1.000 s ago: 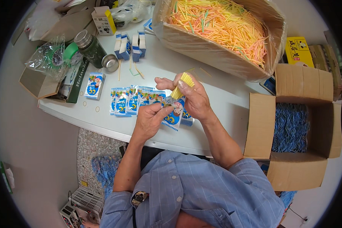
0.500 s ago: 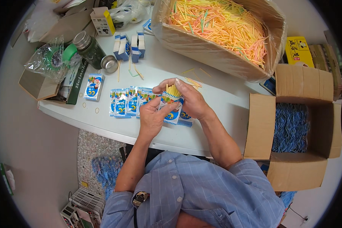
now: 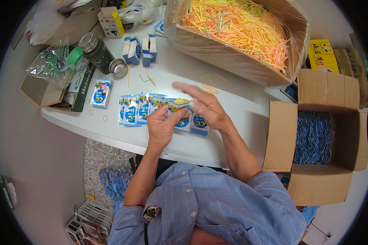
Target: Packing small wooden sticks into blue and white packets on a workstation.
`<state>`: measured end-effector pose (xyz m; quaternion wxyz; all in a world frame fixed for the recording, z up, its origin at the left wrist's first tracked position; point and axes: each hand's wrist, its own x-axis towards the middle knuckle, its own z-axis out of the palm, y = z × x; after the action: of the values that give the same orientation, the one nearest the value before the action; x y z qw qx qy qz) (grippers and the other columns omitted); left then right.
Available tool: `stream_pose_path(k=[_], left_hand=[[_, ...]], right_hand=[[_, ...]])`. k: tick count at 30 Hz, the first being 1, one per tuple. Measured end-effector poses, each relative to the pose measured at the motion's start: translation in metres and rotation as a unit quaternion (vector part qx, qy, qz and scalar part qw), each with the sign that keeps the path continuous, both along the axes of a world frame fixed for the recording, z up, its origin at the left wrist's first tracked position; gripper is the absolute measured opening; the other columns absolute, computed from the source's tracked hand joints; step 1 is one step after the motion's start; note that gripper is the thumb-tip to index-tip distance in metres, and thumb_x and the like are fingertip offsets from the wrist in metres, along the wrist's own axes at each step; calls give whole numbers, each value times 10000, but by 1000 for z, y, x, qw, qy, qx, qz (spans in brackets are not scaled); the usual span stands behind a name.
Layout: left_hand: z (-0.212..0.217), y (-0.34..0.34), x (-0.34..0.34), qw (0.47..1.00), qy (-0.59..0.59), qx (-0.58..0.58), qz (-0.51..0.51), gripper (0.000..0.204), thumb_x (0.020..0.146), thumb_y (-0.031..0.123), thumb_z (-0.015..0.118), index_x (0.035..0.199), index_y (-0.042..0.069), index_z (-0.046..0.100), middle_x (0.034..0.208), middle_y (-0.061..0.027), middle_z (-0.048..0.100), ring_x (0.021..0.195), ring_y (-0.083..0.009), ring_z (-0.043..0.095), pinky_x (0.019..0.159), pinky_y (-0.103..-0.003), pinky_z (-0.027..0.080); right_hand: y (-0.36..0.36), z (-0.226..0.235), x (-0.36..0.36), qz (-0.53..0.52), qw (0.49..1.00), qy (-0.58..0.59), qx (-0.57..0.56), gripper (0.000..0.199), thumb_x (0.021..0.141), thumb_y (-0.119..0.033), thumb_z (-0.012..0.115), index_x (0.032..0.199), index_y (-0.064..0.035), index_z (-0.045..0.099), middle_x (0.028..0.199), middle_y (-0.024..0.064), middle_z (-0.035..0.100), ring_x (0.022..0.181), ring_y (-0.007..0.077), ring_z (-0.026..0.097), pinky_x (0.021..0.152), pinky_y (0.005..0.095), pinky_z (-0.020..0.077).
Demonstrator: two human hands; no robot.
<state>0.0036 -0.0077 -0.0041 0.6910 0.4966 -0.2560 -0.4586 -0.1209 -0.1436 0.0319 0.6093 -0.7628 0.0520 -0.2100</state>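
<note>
Working at one packet, judged part-way through a batch. Row of blue-and-white packets (image 3: pixel 131 109) lies overlapped, left of centre; cannot tell which are filled. Left hand (image 3: pixel 160 125) pinches the held packet (image 3: pixel 183 122) by its left side, thumb across its front. Yellow sticks (image 3: pixel 180 101) show at its mouth: loaded, by the look of it, top not closed. Right hand (image 3: pixel 208 108) released, fingers spread and blurred above the mouth, thumb side close to the packet's upper right. Another packet (image 3: pixel 199 123) lies just right of the held one. Plenty of stock left: large lined carton (image 3: pixel 225 55) heaped with coloured sticks (image 3: pixel 241 34).

Surface and room, left to right. Grey wall; clear plastic wrap (image 3: pixel 49 67) over a dark green box (image 3: pixel 84 87). On the pale bench (image 3: pixel 241 122): a thick packet-printed block (image 3: pixel 101 93), perhaps a stack; two thin rings near it; dark flask (image 3: pixel 97 56), tilted in view, steel cup (image 3: pixel 118 67) beside it. Then blue-and-white bundles (image 3: pixel 131 50), a few sticks by them; more loose sticks (image 3: pixel 209 88) beyond the right hand. Far right: open cardboard box (image 3: pixel 280 136) holding blue twisted strands (image 3: pixel 313 136), yellow carton (image 3: pixel 322 55) behind. Below left: speckled floor (image 3: pixel 92 157), mottled blue cloth (image 3: pixel 112 183), pale appliance (image 3: pixel 88 218), partly cut off.
</note>
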Motion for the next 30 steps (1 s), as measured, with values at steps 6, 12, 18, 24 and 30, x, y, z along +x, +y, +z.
stream_pose_path(k=[6,12,18,24,30], left_hand=[[0,2,0,999,26,-25,41,188,909,56,716,1077,-26,701,971,-57,727,851,-85,667,768,-233,541],[-6,8,-12,991,-128,35,19,295,867,132,762,1101,-21,666,985,-88,726,850,-148,678,764,-286,532],[-18,-6,-11,774,-585,232,70,345,756,218,836,997,22,687,865,-167,662,781,-294,637,693,-401,496],[-25,-5,22,711,-677,153,111,570,677,236,862,1164,48,635,1089,-125,636,1020,-312,566,875,-440,429],[-23,-12,-5,713,-677,136,117,469,710,323,844,1042,47,662,955,-107,657,907,-295,612,785,-420,469]], right_hand=[[16,-9,-8,-100,991,47,71,494,973,-170,607,1412,12,474,1281,176,610,1183,218,588,1013,352,455],[14,-23,-27,-125,951,199,200,157,962,-138,653,999,14,648,808,29,646,663,78,578,592,250,479],[16,-38,-14,-232,946,226,-12,186,958,-149,650,963,36,645,785,53,670,663,100,614,607,265,508],[-12,-15,-32,-404,906,128,-21,189,943,-136,654,1012,40,661,827,66,687,726,104,620,654,259,508],[-14,-35,-66,-448,879,164,15,190,945,-138,650,1009,39,663,858,52,683,731,93,583,683,246,490]])
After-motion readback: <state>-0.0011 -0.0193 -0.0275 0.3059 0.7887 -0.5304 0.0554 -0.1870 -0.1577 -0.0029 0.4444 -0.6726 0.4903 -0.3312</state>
